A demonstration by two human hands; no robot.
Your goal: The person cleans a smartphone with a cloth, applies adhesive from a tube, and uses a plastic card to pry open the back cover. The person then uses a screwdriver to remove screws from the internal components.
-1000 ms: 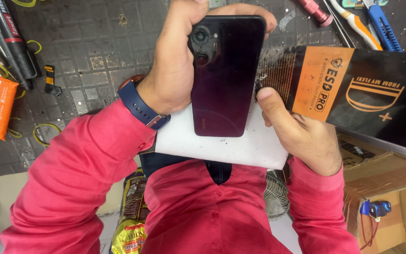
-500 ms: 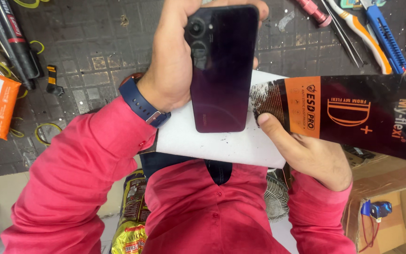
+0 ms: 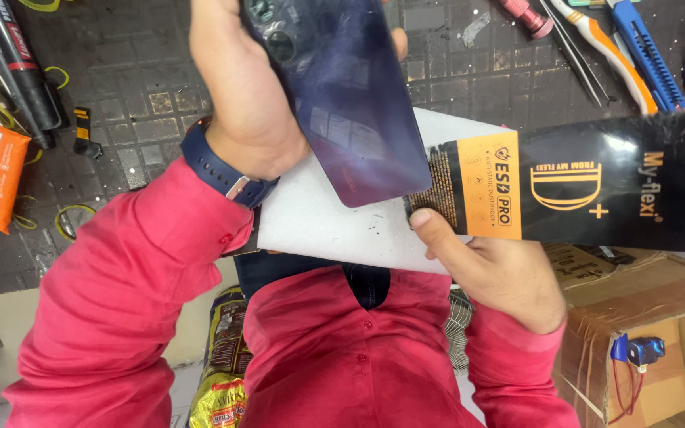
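Black-and-orange flat package (image 3: 572,190), pinched in right hand (image 3: 501,269); dark phone (image 3: 342,87), back up, gripped by left hand (image 3: 247,95).

Glossy dark phone back (image 3: 350,103), shiny black-and-orange plastic pouch (image 3: 580,186), matt white foam sheet (image 3: 327,226).

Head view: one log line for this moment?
left hand: holds dark phone | right hand: holds black-orange packet | white pad beneath
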